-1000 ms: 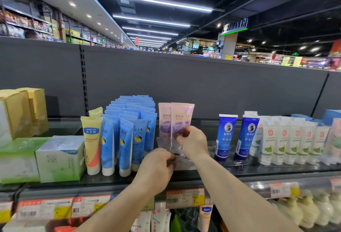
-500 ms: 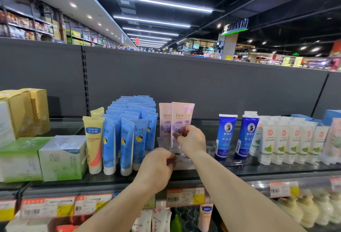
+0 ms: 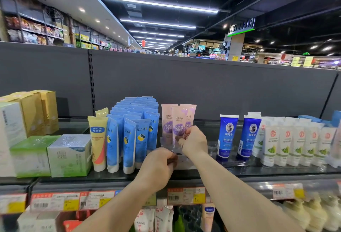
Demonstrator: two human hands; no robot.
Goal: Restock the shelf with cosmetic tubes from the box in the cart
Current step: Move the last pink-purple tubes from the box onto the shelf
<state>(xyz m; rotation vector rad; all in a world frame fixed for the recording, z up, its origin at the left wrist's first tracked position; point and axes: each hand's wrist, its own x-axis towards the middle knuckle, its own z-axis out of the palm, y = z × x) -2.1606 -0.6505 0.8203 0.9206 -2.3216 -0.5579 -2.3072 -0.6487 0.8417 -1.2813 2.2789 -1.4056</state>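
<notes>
Three pink and purple cosmetic tubes (image 3: 178, 121) stand upright in a clear plastic tray (image 3: 181, 161) on the glass shelf (image 3: 239, 171). My right hand (image 3: 193, 142) pinches the lower part of the front pink tube. My left hand (image 3: 156, 165) is curled at the tray's front edge and grips it. The tubes' caps are hidden behind my hands. Neither the box nor the cart is in view.
Rows of light blue tubes (image 3: 134, 121) and a yellow tube (image 3: 97, 143) stand to the left, with green and white boxes (image 3: 51, 154) beyond. Two dark blue tubes (image 3: 238, 135) and several white tubes (image 3: 295, 143) stand to the right. Price labels (image 3: 186, 195) line the shelf's front rail.
A third pink tube now shows at the front of the group, held by my right hand, which has shifted slightly up and right. My left hand stays at the tray's front.
</notes>
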